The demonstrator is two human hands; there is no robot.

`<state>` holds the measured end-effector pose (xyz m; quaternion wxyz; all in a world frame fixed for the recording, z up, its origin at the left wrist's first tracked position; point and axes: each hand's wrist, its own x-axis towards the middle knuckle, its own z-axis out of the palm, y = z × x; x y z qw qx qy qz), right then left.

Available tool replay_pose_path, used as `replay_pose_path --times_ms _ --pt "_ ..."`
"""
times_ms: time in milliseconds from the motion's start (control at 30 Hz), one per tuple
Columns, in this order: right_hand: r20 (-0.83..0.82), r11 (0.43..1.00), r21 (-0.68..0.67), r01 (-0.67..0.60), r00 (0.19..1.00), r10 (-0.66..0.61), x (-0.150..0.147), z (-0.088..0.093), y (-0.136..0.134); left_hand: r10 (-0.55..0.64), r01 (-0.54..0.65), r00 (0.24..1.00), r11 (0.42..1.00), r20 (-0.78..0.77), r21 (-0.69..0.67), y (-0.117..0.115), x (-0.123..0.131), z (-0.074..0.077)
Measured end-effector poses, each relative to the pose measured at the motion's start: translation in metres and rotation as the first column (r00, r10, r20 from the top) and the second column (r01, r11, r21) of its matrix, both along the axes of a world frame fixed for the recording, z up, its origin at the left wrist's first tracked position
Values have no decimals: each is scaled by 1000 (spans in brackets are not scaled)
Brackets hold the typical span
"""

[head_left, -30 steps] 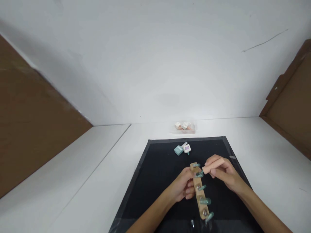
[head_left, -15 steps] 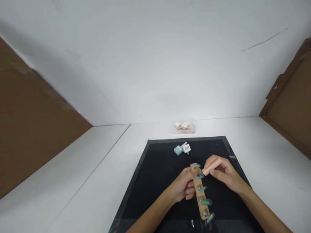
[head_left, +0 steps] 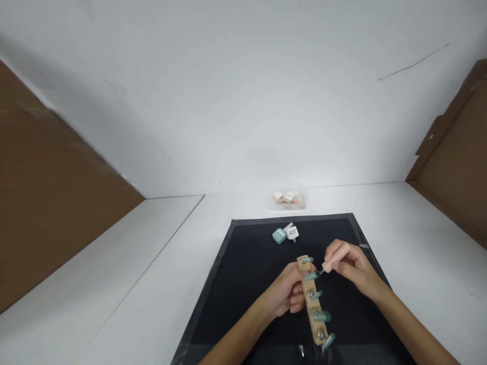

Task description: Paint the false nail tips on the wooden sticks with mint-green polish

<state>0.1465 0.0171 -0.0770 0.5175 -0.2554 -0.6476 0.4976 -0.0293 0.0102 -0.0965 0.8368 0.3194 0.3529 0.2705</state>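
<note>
My left hand (head_left: 285, 291) is closed around the upper part of a wooden strip (head_left: 307, 286), its fingers partly behind the wood. Several green nail tips stick out to the right from the strip, some on round metal studs; one nail tip (head_left: 311, 276) lies second from the top. In my right hand (head_left: 352, 266) a nail polish brush is pinched by its peach handle (head_left: 337, 257). The dark bristle end points left, at or very close to the outer end of that second nail tip; I cannot tell whether they touch.
A black mat (head_left: 243, 268) lies under my hands on the white table. Beyond the strip sit a teal square item (head_left: 279, 235) and a white one (head_left: 292, 232) with a purple mark. A clear box (head_left: 299, 205) with small white pieces stands behind the mat. Brown cardboard panels (head_left: 456, 157) flank both sides.
My right hand has drawn the brush slightly to the right, from over the second nail tip toward its outer end. The left hand and strip have barely moved.
</note>
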Motion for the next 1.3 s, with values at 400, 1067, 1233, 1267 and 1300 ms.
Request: replay_pose_path --times_ms 400,1067,1233,1267,1300 --pt "-217 994 -103 16 975 -39 -1 -5 -1 3 -3 1000 1000 13 3 0 -4 2" --pt "6 998 52 41 999 -41 -1 3 -1 -2 2 999 1000 48 4 1 -4 -6" --pt "48 996 59 73 996 -76 -1 5 0 6 -6 998 1000 61 -2 1 -4 -9" --pt "57 995 53 85 995 -88 -1 5 0 5 -5 998 1000 66 -1 1 -4 -9" --pt "66 994 46 97 993 -100 -1 6 0 5 -5 998 1000 69 0 1 -4 -8"
